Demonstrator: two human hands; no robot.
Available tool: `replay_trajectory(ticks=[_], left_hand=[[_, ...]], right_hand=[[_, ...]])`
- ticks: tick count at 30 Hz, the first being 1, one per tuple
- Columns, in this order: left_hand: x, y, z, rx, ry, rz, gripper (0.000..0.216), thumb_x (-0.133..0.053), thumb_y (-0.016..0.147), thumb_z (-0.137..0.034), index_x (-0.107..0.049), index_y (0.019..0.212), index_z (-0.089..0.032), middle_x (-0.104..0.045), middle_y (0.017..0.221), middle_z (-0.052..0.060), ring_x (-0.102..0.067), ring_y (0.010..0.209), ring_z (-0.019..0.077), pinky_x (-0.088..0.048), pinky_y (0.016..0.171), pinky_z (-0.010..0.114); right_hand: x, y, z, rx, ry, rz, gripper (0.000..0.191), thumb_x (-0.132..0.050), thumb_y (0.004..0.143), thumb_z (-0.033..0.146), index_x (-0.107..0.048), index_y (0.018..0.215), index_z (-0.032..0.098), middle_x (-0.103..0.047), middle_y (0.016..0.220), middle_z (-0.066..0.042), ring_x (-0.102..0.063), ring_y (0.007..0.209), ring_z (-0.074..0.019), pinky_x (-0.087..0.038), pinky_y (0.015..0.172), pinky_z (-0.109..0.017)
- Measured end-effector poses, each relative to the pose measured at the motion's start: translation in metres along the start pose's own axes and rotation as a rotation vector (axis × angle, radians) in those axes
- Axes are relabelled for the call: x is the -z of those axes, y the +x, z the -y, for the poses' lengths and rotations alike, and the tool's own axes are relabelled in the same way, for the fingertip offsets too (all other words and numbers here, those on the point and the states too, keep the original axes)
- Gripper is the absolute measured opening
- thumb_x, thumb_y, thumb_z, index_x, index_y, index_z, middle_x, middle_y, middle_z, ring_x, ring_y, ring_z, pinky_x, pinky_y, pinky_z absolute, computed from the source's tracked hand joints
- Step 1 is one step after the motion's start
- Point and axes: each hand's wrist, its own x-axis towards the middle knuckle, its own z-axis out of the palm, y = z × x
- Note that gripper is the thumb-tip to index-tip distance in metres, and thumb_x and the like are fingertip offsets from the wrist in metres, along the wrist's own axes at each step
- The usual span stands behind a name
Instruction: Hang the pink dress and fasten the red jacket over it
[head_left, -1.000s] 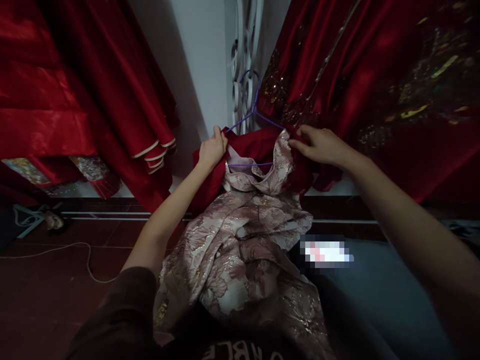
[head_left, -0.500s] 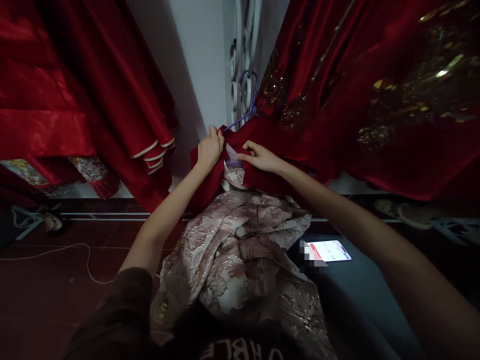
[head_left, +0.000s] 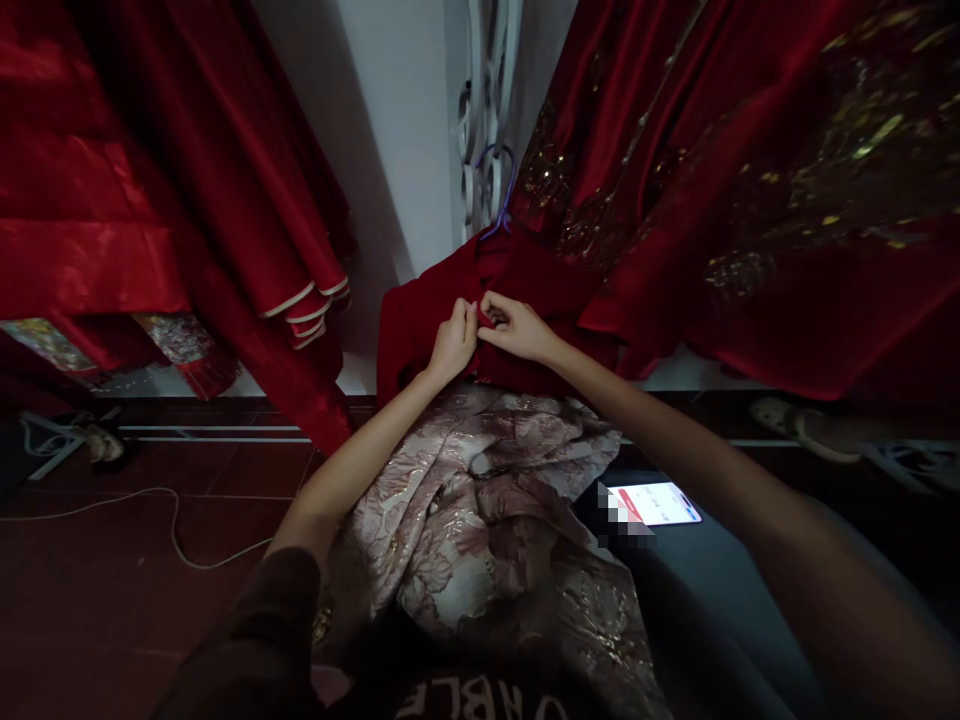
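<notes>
A dark red garment (head_left: 420, 325) hangs on a purple wire hanger (head_left: 497, 190) ahead of me. My left hand (head_left: 452, 343) and my right hand (head_left: 516, 328) meet at its front opening, both pinched on the red cloth. Below them a pale pink floral brocade garment (head_left: 480, 500) spills down over my lap. The hanger's lower part is covered by the red cloth.
Red gowns hang to the left (head_left: 150, 200) and right (head_left: 750, 200), the right one with gold embroidery. A white wall with a white ornamental grille (head_left: 480, 100) is behind. A lit phone (head_left: 654, 503) lies at my right. A white cable (head_left: 150, 500) runs over the dark red floor.
The red cloth has been drawn shut over the brocade collar and hanger bar. My left hand has shifted right and down to meet my right hand at the garment's front.
</notes>
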Motion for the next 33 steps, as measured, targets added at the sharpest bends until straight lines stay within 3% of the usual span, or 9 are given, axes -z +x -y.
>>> replay_trajectory(ticks=[6, 11, 19, 28, 33], left_hand=[[-0.016, -0.010, -0.012, 0.142, -0.202, -0.220, 0.033, -0.042, 0.087, -0.055, -0.048, 0.090, -0.022, -0.060, 0.082, 0.002, -0.061, 0.077, 0.0124, -0.047, 0.075, 0.026], [-0.017, -0.036, -0.020, 0.166, -0.382, -0.305, 0.034, -0.057, 0.081, -0.049, -0.048, 0.100, -0.023, -0.061, 0.085, 0.003, -0.062, 0.077, 0.0117, -0.050, 0.069, 0.025], [-0.016, -0.042, -0.021, 0.128, -0.456, -0.268, 0.024, -0.062, 0.079, -0.041, -0.053, 0.091, -0.023, -0.063, 0.092, 0.004, -0.063, 0.083, 0.0126, -0.053, 0.074, 0.027], [-0.014, -0.048, -0.020, 0.022, -0.375, -0.242, 0.022, -0.060, 0.081, -0.039, -0.053, 0.093, -0.022, -0.061, 0.094, 0.004, -0.061, 0.086, 0.0121, -0.053, 0.077, 0.027], [-0.013, -0.049, -0.018, 0.003, -0.313, -0.251, 0.021, -0.057, 0.083, -0.039, -0.056, 0.090, -0.019, -0.063, 0.088, 0.003, -0.062, 0.081, 0.0109, -0.054, 0.075, 0.026]], right_hand=[[-0.006, -0.008, -0.011, -0.094, 0.081, -0.067, 0.023, -0.059, 0.066, 0.031, -0.041, 0.078, 0.022, -0.047, 0.070, 0.003, -0.045, 0.064, -0.0114, -0.038, 0.060, -0.024], [-0.011, -0.020, -0.018, -0.116, 0.265, -0.138, 0.026, -0.062, 0.066, 0.032, -0.049, 0.086, 0.023, -0.056, 0.085, -0.001, -0.056, 0.079, -0.0142, -0.047, 0.076, -0.030], [0.005, -0.039, -0.010, -0.162, 0.374, -0.128, 0.033, -0.069, 0.071, 0.043, -0.063, 0.097, 0.023, -0.065, 0.096, -0.004, -0.062, 0.089, -0.0178, -0.051, 0.087, -0.038], [-0.002, -0.037, -0.014, -0.150, 0.238, -0.215, 0.032, -0.070, 0.072, 0.041, -0.065, 0.095, 0.020, -0.067, 0.092, -0.005, -0.064, 0.085, -0.0179, -0.053, 0.082, -0.036], [-0.003, -0.038, -0.015, -0.141, 0.290, -0.218, 0.036, -0.072, 0.069, 0.045, -0.066, 0.092, 0.018, -0.067, 0.091, -0.006, -0.064, 0.084, -0.0179, -0.054, 0.079, -0.034]])
